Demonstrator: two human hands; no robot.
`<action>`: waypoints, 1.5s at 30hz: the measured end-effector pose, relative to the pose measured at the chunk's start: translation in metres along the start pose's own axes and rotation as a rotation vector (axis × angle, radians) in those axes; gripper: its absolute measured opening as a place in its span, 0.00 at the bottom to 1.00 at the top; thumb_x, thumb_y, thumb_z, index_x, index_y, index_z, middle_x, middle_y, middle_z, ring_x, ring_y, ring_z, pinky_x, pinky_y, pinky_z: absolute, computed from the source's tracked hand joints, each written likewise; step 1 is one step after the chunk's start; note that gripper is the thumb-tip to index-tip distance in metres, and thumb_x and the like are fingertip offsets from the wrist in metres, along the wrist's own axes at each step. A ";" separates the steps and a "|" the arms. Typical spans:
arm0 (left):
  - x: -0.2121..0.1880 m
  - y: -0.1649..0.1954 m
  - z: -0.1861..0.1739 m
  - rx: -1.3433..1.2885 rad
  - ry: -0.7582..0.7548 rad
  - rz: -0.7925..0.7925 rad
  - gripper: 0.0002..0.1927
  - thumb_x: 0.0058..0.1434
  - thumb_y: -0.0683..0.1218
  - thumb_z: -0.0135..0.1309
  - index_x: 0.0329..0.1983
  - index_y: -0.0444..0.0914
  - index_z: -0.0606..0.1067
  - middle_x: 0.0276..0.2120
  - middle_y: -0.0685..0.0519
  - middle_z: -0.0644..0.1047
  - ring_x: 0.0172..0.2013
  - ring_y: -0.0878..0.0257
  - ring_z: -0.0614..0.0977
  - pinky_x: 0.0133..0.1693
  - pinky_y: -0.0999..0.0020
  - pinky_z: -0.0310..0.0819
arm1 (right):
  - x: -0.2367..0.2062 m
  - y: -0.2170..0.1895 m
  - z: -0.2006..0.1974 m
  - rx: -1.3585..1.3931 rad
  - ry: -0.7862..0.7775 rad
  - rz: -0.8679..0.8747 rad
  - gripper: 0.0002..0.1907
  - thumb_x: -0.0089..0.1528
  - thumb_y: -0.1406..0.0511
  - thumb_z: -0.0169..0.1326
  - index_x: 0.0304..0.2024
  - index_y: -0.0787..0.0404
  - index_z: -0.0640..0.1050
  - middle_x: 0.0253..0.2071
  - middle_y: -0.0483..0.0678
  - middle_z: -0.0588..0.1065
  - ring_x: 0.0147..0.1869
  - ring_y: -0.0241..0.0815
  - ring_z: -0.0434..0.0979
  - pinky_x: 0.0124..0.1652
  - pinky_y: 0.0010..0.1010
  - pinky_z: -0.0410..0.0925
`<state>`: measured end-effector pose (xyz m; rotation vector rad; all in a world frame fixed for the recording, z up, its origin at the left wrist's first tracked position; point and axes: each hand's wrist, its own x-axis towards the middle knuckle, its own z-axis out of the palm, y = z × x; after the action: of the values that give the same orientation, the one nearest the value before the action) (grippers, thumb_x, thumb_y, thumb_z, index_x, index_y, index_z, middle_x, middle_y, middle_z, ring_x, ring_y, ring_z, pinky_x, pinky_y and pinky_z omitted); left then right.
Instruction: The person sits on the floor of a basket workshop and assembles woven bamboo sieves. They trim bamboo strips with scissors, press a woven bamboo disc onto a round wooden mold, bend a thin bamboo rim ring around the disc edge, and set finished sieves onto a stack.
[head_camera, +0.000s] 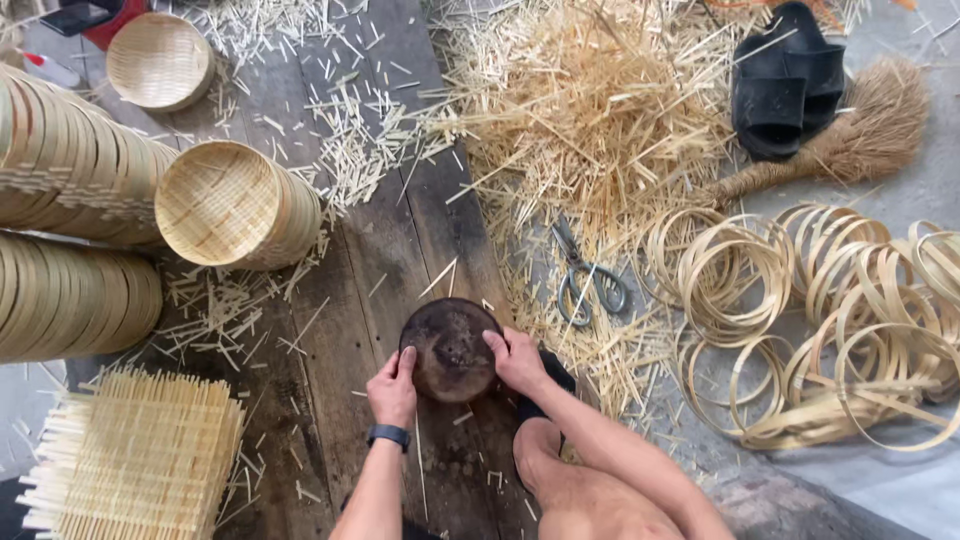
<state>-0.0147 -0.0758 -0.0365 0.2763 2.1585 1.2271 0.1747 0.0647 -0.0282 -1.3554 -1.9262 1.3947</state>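
Both forearms are bare to the bottom edge of the view, with no sleeve showing on either. A dark wristband (388, 436) with a slim flat face circles the left wrist, just below the left hand (393, 388); the right hand (518, 360), across from that band, wears no ring or glove that can be made out. To the right of the band a bare knee and lower leg show, and a dark sandal (545, 385) sits on the foot beyond it

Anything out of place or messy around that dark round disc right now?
Yes: cut bamboo splinters litter the wooden boards, and metal scissors lie half buried in the straw-coloured offcut heap. Both hands, left hand and right hand, grip the dark round disc.
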 end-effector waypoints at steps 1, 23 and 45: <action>0.000 -0.002 -0.010 0.088 -0.023 -0.019 0.30 0.60 0.58 0.63 0.59 0.35 0.77 0.51 0.47 0.83 0.50 0.63 0.82 0.54 0.66 0.74 | 0.002 0.003 0.002 0.000 0.030 0.038 0.23 0.67 0.53 0.54 0.30 0.68 0.75 0.24 0.57 0.71 0.26 0.46 0.68 0.31 0.38 0.65; 0.040 -0.005 -0.335 1.080 0.096 -0.108 0.40 0.55 0.51 0.61 0.74 0.43 0.69 0.45 0.41 0.85 0.44 0.45 0.87 0.54 0.56 0.78 | 0.003 0.032 -0.001 0.463 -0.055 0.212 0.18 0.69 0.56 0.54 0.37 0.66 0.80 0.24 0.33 0.66 0.29 0.25 0.59 0.28 0.21 0.56; -0.076 0.078 -0.011 0.634 -0.447 1.139 0.17 0.57 0.38 0.60 0.51 0.34 0.78 0.54 0.46 0.80 0.57 0.50 0.79 0.58 0.56 0.73 | 0.024 0.010 -0.046 0.729 -0.260 0.379 0.14 0.61 0.66 0.60 0.47 0.67 0.78 0.40 0.47 0.81 0.40 0.35 0.80 0.41 0.27 0.76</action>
<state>0.0277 -0.0765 0.0641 2.0265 1.8760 0.7653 0.2037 0.1090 -0.0227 -1.2281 -1.0936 2.2533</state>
